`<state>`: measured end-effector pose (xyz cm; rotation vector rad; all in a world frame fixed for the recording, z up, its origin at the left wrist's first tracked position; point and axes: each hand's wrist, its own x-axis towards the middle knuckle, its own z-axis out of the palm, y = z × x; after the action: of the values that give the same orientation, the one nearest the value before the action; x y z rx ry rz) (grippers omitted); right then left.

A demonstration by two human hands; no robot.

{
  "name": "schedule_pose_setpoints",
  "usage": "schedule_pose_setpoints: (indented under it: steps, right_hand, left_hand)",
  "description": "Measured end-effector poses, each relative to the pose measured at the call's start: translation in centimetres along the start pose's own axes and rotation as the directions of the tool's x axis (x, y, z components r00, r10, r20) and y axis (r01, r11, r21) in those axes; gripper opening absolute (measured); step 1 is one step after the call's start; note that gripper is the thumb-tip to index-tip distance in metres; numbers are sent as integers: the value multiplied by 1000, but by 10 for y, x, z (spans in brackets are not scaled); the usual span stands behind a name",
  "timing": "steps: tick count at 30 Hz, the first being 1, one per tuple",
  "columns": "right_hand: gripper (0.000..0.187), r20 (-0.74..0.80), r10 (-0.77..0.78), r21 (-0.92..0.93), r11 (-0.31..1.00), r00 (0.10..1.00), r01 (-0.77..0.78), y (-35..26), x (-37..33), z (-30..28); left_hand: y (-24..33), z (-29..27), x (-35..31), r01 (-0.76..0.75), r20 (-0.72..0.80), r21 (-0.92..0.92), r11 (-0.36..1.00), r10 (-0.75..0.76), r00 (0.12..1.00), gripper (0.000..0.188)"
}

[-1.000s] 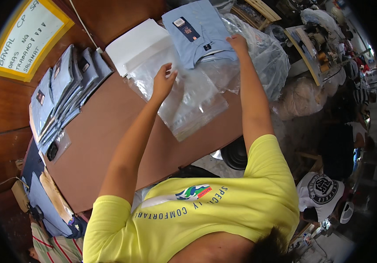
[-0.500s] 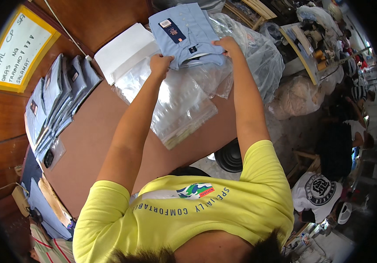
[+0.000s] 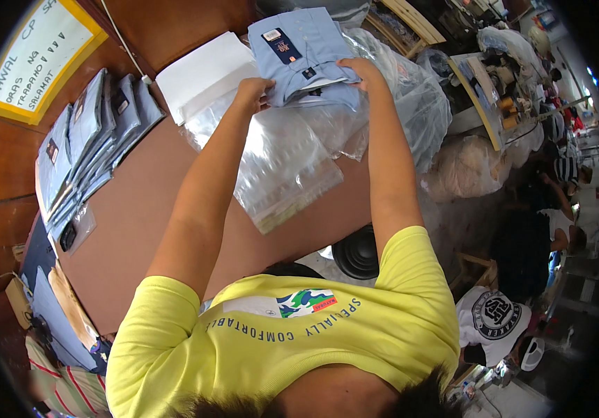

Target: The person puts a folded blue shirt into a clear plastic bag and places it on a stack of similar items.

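A folded light blue shirt (image 3: 320, 45) with a dark hang tag lies at the far end of the table, its collar toward me. My left hand (image 3: 255, 93) pinches its near left corner. At the near right edge, the fingers of my right hand (image 3: 362, 72) are closed on the same shirt. Beneath the collar shows more blue fabric with a dark neck label; whether it is a second shirt I cannot tell. Clear plastic bags (image 3: 282, 171) are spread flat under my forearms and the shirt. White sheets (image 3: 205, 70) lie left of the shirt.
Bagged blue shirts (image 3: 94, 136) are stacked along the left wall, beside a small dark object in clear plastic (image 3: 69, 235). Large clear plastic (image 3: 411, 97) bulges at the table's right. A black round stool (image 3: 356, 252) stands below the edge. Other people sit at far right.
The collar end of the shirt has lifted slightly, showing more of the blue layer underneath. Both hands stay at its near corners. The whole view has shifted slightly.
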<state>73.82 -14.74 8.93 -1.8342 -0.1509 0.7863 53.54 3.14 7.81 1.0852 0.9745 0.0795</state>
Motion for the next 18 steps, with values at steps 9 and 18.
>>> schedule_pose_setpoints:
  steps: [9, 18]
  right_hand:
    - [32, 97, 22, 299, 953, 995, -50, -5, -8, 5]
    - [34, -44, -167, 124, 977, 985, 172, 29, 0, 11]
  left_hand:
    - [-8, -2, 16, 14, 46, -37, 999, -12, 999, 34]
    - [-36, 12, 45, -152, -148, 226, 962, 188, 971, 29]
